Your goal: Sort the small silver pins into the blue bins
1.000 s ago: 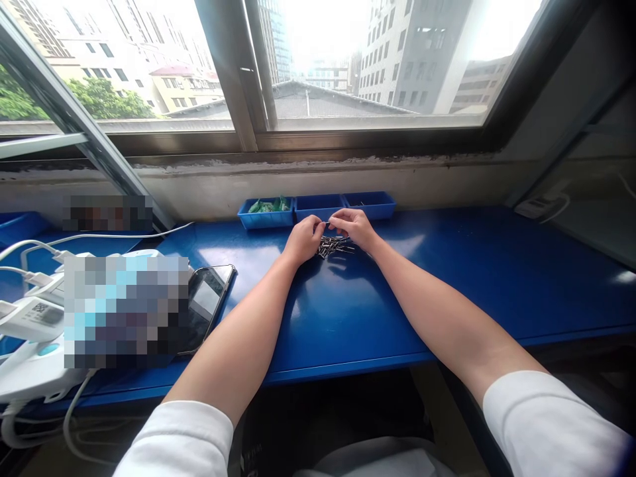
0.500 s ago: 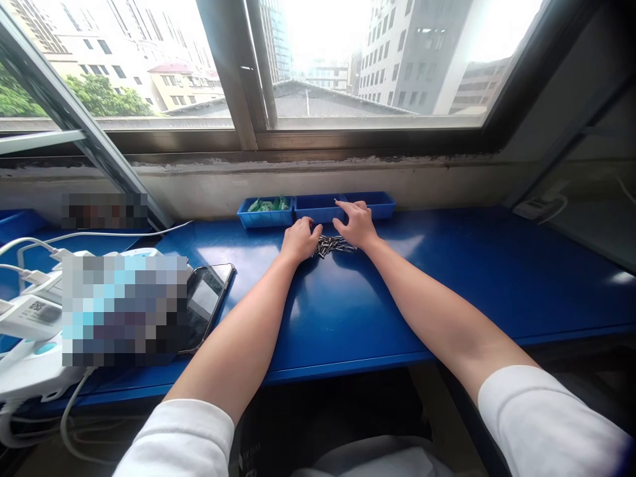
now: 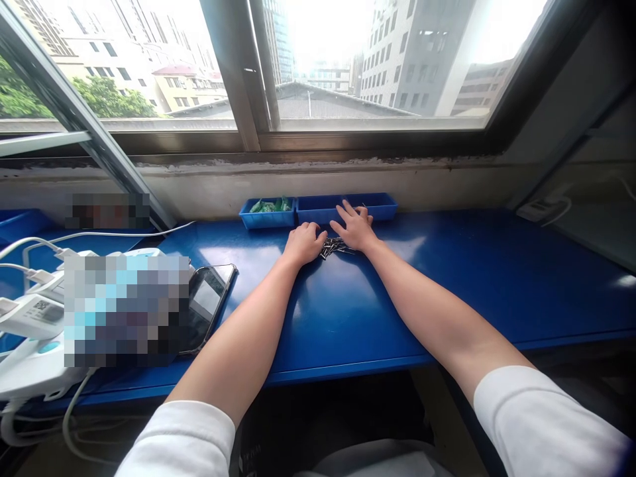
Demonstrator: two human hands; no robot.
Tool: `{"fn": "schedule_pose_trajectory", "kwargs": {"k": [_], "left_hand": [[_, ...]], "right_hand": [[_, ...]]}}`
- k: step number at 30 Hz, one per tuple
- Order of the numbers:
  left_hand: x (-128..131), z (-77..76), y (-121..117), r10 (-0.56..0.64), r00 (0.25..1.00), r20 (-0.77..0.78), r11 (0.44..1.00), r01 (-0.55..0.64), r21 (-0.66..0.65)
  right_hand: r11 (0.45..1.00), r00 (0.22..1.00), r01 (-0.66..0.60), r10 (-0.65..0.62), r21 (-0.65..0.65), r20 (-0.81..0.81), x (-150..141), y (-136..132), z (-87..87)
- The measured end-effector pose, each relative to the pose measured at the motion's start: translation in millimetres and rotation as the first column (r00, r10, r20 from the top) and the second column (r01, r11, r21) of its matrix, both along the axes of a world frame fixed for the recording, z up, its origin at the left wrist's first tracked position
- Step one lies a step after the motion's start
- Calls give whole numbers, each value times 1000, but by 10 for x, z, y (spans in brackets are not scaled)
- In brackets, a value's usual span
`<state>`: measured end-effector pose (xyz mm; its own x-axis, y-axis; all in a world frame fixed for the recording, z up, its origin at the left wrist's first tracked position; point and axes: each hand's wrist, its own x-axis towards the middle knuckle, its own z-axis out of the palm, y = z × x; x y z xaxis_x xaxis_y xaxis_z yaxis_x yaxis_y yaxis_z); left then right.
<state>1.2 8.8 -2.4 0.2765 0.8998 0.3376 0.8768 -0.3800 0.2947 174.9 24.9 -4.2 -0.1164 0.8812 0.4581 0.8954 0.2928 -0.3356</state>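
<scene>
A small heap of dark, shiny metal pieces, perhaps screws (image 3: 336, 247), lies on the blue table between my hands. My left hand (image 3: 304, 244) rests at the heap's left edge, fingers bent and thumb apart from them; nothing shows in it. Over the heap's far right side, my right hand (image 3: 356, 228) is open, its fingers spread toward the bins. Behind stand a blue bin with green packets (image 3: 268, 219), a middle blue bin (image 3: 317, 213) and a right blue bin (image 3: 385, 209). Something thin and pale shows near my right fingers, too small to name.
At left, a phone (image 3: 211, 298) lies beside a blurred-out object and a white power strip (image 3: 32, 358) with plugs and cables. A metal shelf post (image 3: 119, 172) rises at the back left. The window wall (image 3: 209, 189) bounds the table behind the bins.
My left hand has shifted slightly right, covering more of the heap's left edge. My right hand has moved a little left and down, its fingers more spread. The view has shifted slightly.
</scene>
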Motion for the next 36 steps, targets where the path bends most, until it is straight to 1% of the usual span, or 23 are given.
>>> {"fn": "schedule_pose_trajectory", "kwargs": {"k": [3,5,7,10,13,17,22,26,29,32,34,36], "left_hand": [[-11,2,-12,-24,1000,11,1000,24,-14],[-19,8,-31,-77,997,32,996,78,-34],[-26,17,-53,-163,986,42,985,165,-52],[-30,36,-79,-290,957,8,953,290,-84],[-28,52,-88,-336,941,-26,938,332,-104],[-26,52,-83,-322,946,-36,942,317,-111],[-16,50,-94,-304,952,-34,949,300,-102],[-9,66,-113,-298,954,-32,949,292,-117],[-14,55,-105,-289,957,-25,951,284,-119],[-17,24,-78,-254,967,-13,963,252,-98],[-11,9,-59,-230,973,-4,972,230,-47],[2,9,-49,-213,977,10,977,213,26]], "right_hand": [[995,998,-18,24,100,-59,13,-47,9],[989,994,-65,75,129,-75,29,-71,10],[986,988,-135,142,98,-62,47,-79,-5],[973,972,-231,231,-14,-35,64,-62,-48],[951,954,-298,294,-86,-54,64,-39,-70],[938,945,-322,310,-128,-106,62,-38,-41],[934,954,-284,253,-218,-158,60,-53,-5],[934,956,-270,232,-235,-177,55,-62,-9],[946,951,-262,220,-189,-218,55,-77,-7],[968,935,-241,211,-75,-284,50,-91,4],[973,919,-230,218,2,-329,32,-97,16],[971,904,-232,234,47,-357,-1,-105,35]]}}
